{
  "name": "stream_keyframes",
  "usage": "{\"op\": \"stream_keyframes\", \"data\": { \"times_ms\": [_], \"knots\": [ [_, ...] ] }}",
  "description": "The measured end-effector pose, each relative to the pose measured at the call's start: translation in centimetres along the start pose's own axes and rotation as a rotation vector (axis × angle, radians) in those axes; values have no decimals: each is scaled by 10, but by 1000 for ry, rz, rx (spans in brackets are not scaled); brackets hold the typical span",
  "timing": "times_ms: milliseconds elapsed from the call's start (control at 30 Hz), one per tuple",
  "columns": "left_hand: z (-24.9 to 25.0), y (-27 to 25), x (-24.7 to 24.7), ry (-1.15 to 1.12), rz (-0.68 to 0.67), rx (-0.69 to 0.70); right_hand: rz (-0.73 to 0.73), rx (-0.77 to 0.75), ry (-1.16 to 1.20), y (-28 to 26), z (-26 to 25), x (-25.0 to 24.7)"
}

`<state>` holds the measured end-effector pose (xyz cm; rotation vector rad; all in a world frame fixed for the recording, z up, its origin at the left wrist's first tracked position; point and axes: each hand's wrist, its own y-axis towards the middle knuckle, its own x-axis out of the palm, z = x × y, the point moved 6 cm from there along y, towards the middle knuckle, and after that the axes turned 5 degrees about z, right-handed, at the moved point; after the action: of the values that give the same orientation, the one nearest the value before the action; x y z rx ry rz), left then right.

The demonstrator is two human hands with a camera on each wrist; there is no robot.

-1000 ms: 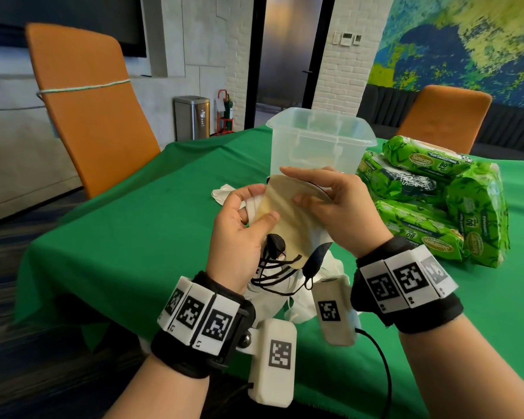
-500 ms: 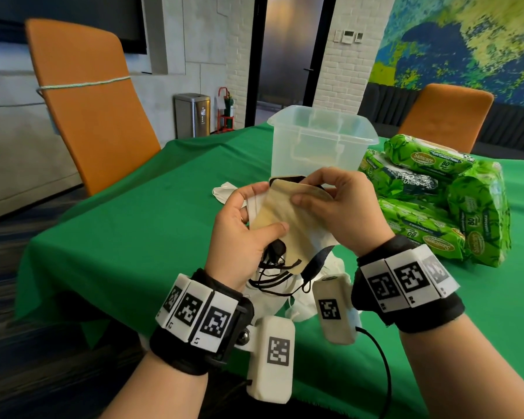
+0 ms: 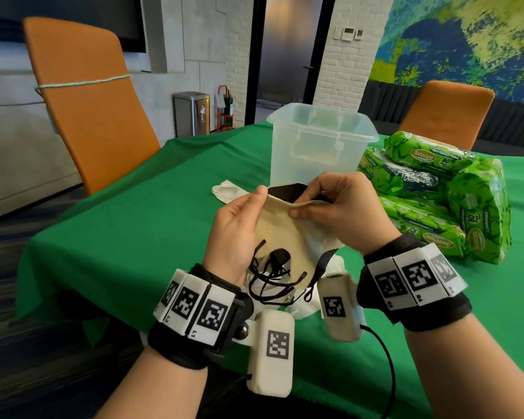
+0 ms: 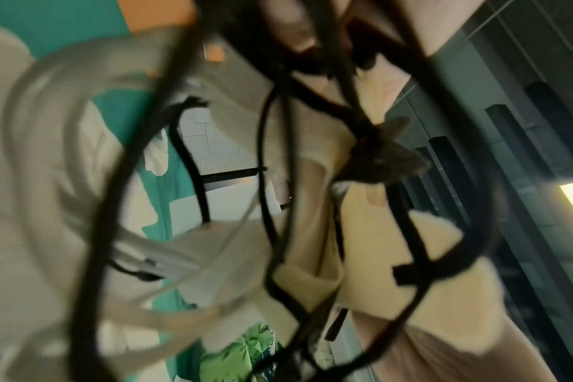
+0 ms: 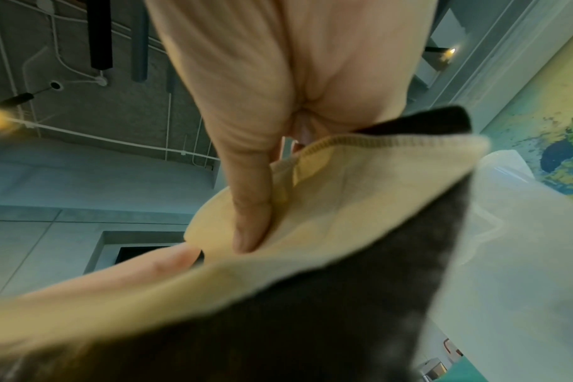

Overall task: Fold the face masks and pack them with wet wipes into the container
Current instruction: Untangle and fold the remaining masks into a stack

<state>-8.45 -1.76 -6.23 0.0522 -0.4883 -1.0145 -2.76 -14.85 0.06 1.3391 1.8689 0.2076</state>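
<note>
Beige face mask [image 3: 288,228] is pinched by both left hand [image 3: 239,234] and right hand [image 3: 342,207], near one clear container [image 3: 318,146] and four wet-wipe packs [image 3: 436,195].

We sit in office meeting room. Long table [image 3: 139,207] under green cloth, orange office chair [image 3: 85,101] at near left, second orange chair [image 3: 445,113] at far right. Dark wall screen [image 3: 64,19] at far left. Thermostat panels [image 3: 349,33] on white brick pillar, steel bin [image 3: 191,114] and glass door [image 3: 288,52] beyond. Painted mural [image 3: 466,40] at right.
</note>
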Motion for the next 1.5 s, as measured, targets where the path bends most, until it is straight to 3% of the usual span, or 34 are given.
{"op": "stream_keyframes", "data": {
  "times_ms": [333,533,633,867,1133,1367,1500],
  "knots": [
    [5,-7,2,-62,50,-117,-77,-17,-4,-3,-5,1],
    [-5,-2,-1,-66,68,-158,-30,-109,-58,-5,-9,-6],
    [-4,1,-5,-43,90,-102,-12,-118,-21,-6,-7,-12],
    [7,2,-17,149,187,102,-156,-83,79,-6,-17,-23],
    [15,6,-30,180,259,156,-172,41,145,-2,-16,-40],
    [23,17,-51,205,385,229,7,97,12,1,-1,-46],
    [21,15,-43,219,350,241,-143,187,132,-2,-10,-30]
  ]
}}
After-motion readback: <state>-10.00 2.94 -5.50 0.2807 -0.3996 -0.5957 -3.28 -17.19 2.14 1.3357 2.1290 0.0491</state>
